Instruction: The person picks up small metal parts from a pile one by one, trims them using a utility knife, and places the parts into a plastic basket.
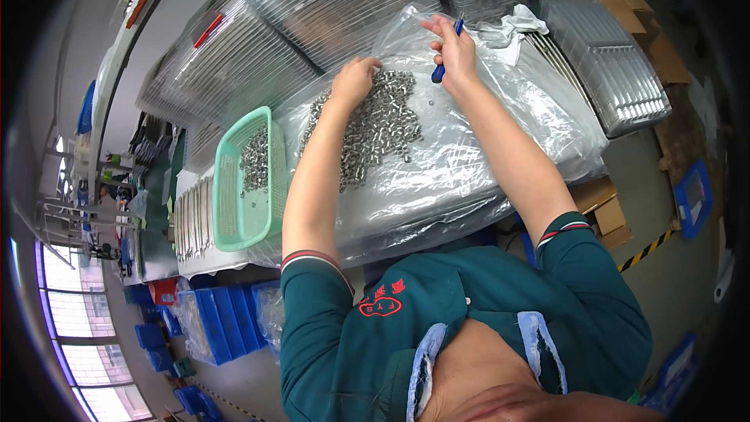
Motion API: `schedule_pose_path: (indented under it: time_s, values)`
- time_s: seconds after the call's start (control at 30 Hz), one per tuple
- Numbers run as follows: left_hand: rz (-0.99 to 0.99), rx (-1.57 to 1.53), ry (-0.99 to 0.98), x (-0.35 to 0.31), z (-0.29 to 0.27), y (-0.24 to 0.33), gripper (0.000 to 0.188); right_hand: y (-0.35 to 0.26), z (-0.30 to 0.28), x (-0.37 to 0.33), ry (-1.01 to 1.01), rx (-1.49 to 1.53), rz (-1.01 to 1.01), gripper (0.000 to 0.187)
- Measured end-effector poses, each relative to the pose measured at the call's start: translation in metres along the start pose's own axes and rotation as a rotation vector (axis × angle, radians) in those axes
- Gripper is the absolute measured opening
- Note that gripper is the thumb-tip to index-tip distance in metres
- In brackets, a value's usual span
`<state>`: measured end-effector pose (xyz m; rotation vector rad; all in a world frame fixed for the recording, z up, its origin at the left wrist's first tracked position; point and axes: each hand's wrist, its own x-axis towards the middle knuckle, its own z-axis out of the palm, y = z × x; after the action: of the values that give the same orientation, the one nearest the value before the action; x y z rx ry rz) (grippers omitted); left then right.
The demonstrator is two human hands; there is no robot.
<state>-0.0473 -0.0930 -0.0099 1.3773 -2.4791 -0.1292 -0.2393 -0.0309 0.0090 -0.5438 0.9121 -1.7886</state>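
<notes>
A heap of small shiny metal parts (379, 121) lies on clear plastic sheeting (461, 164) on the table. At the heap's far edge is my left hand (355, 82), its fingers curled down among the parts; what the fingertips grip, if anything, is hidden. My right hand (456, 53) is raised to the right of the heap, closed round a slim blue tool with a dark tip (439, 73), whose exact kind I cannot make out. Left of my left forearm stands a pale green plastic basket (221, 187) with more of the small metal parts inside.
Stacked clear plastic trays (344, 8) line the table's far side, and another stack (609, 70) stands at the right. A white cloth (512, 25) lies beyond my right hand. Blue bins (226, 324) stand on the floor at lower left; cardboard (613, 215) is at the right.
</notes>
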Motion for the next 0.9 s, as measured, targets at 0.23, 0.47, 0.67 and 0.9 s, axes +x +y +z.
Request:
schedule_pose_path:
  time_s: [0.23,0.47,0.67,0.9]
  values:
    - [-0.061,-0.098,-0.137,0.012,0.005,-0.013,0.026,0.0,0.0,0.001,-0.006,-0.007,-0.017,0.026]
    - [-0.02,-0.247,-0.13,0.007,0.006,-0.014,0.019,0.001,-0.001,0.001,-0.011,0.004,-0.036,0.027]
    - [0.026,-0.226,-0.118,0.004,0.005,-0.012,0.019,0.002,-0.001,0.002,-0.006,-0.002,-0.034,0.027]
    - [0.04,-0.223,-0.201,-0.004,-0.015,0.001,0.018,-0.003,0.0,0.0,0.008,-0.012,-0.014,0.026]
